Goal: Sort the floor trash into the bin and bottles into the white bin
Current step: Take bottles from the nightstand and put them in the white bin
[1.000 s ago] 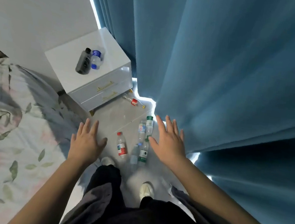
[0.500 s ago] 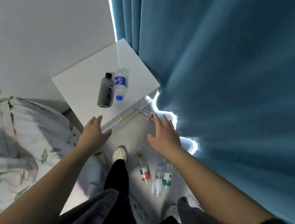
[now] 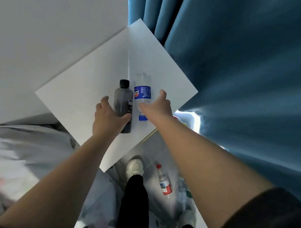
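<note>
Two bottles lie side by side on the white nightstand top (image 3: 83,92). My left hand (image 3: 109,119) grips the dark grey bottle with a black cap (image 3: 121,100), thumb on its right side and fingers on its left. My right hand (image 3: 156,105) closes round the clear bottle with a blue label and blue cap (image 3: 142,92), thumb on the left and fingers on the right. On the floor below lies a clear bottle with a red cap and red label (image 3: 164,182). More clear bottles (image 3: 183,193) lie beside it, partly hidden by my right arm. No bin is in view.
A blue curtain (image 3: 248,69) hangs close on the right, down to the floor. A bed with a floral cover (image 3: 14,152) fills the left. My white shoe (image 3: 134,166) and dark trouser legs stand in the narrow floor strip between them. A white wall is behind the nightstand.
I have stepped up to the nightstand. Both hands went from spread open above the floor to the tabletop, where each has closed round a bottle.
</note>
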Demonstrator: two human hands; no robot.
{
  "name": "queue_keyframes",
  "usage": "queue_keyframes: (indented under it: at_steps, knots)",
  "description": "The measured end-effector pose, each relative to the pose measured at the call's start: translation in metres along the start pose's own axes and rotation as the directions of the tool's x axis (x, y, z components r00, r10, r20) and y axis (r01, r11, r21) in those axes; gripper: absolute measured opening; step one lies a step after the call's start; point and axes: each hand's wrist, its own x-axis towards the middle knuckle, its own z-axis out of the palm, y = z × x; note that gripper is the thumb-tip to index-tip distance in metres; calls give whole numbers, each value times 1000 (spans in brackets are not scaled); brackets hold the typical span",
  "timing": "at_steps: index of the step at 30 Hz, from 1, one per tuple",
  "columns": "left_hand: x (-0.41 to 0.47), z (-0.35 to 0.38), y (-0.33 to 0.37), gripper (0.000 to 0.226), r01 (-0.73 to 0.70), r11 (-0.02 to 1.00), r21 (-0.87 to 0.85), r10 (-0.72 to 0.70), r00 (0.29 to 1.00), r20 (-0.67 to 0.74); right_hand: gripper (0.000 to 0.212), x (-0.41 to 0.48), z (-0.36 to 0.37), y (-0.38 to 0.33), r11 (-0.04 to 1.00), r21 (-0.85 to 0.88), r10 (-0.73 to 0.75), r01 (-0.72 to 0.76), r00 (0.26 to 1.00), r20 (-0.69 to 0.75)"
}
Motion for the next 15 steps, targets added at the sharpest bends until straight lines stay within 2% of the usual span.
queue_keyframes:
  at_steps: [3, 6, 9, 11, 15]
  knots:
    - [19, 13, -6, 95, 13, 1000, -13, -13, 1000, -9, 87, 30, 21, -5, 992, 122, 42, -39, 999, -24]
    - [29, 25, -10, 92, 31, 999, 6, -31, 999, -13, 85, 51, 35, -3, 994, 98, 60, -58, 998, -20]
    - [31, 30, -7, 75, 32, 999, -10, -32, 999, 16, 77, 56, 39, 1, 996, 67, 63, -63, 998, -6]
    - [30, 28, -5, 64, 49, 999, -21, -48, 998, 39, 70, 50, 32, 4, 991, 105, 81, -85, 996, 34]
    - [9, 15, -1, 60, 76, 995, -62, -72, 995, 66, 63, 15, 1, 21, 982, 155, 98, -108, 993, 72]
